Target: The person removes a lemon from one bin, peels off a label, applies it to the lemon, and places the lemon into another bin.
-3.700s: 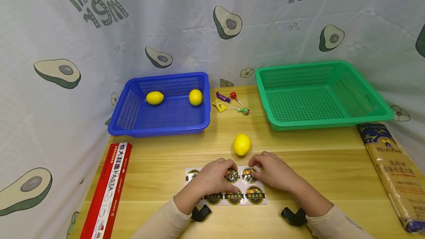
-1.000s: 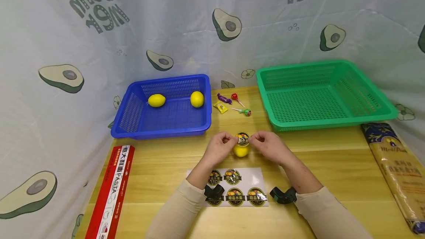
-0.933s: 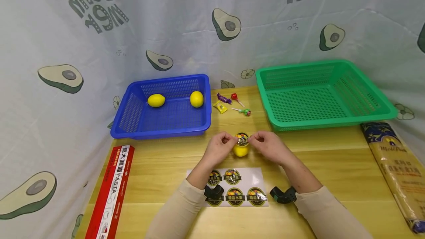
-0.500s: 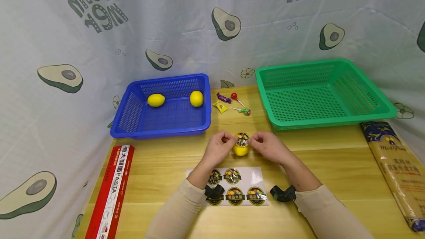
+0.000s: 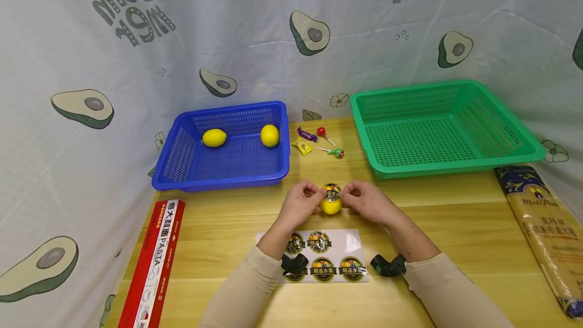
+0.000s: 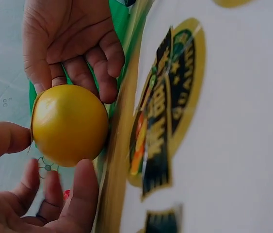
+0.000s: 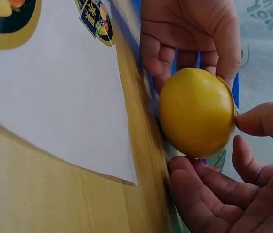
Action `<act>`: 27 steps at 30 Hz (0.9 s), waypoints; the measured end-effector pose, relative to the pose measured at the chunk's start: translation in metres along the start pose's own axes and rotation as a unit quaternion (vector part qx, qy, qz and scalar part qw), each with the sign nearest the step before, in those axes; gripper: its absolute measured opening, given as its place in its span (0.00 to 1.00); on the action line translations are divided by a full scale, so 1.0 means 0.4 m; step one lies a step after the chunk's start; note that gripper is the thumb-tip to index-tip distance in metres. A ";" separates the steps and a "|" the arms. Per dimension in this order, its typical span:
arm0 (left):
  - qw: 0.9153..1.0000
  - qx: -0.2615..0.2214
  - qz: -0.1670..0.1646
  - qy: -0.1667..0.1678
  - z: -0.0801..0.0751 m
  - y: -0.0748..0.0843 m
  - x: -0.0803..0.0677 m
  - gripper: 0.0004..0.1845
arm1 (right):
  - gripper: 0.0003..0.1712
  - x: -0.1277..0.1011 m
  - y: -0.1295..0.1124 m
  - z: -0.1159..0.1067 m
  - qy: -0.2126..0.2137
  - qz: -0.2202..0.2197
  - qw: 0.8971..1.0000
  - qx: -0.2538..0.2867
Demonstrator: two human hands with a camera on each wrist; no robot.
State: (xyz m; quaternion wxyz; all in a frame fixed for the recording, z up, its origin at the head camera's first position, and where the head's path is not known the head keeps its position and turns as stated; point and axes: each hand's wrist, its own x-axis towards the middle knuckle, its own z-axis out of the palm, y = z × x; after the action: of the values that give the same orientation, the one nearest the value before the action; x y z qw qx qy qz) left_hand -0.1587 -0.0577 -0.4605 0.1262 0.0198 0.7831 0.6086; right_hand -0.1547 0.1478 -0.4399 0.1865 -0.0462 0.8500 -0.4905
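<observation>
A yellow lemon (image 5: pixel 331 207) stands on the wooden table between both hands, with a round black-and-gold fruit sticker (image 5: pixel 332 191) over its top. My left hand (image 5: pixel 300 203) is at the lemon's left side, its thumb (image 6: pixel 10 137) pressing the sticker's edge and its other fingers curled below around the fruit. Opposite, my right hand (image 5: pixel 370 201) does the same, thumb (image 7: pixel 262 119) on the sticker's rim and fingers around the lemon's side. Nearer me lies a white sticker sheet (image 5: pixel 349 242) with several round stickers, its left part hidden under my left forearm.
A blue basket (image 5: pixel 227 183) with two lemons is at back left, a green basket (image 5: pixel 437 168) at back right. Wrapped candies (image 5: pixel 307 134) and lollipops (image 5: pixel 336 153) lie between them. A red pasta box (image 5: pixel 152 262) lies left, a brown pasta bag (image 5: pixel 542 232) right.
A sticker has come off the sheet's top right and been carried to the lemon. Over the last half second, the fingers have spread from pinching the sticker down around the lemon.
</observation>
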 end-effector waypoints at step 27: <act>0.977 -0.126 0.136 -0.103 0.003 0.107 -0.079 0.24 | 0.21 -0.062 -0.065 0.022 0.196 -0.176 0.961 -0.088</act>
State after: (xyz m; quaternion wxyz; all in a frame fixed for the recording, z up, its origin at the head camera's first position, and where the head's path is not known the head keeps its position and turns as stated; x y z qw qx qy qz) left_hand -0.1330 -0.0512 -0.4143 0.1237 0.1730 0.6732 0.7082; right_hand -0.1311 0.1336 -0.4151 -0.0782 -0.1147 0.8882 -0.4380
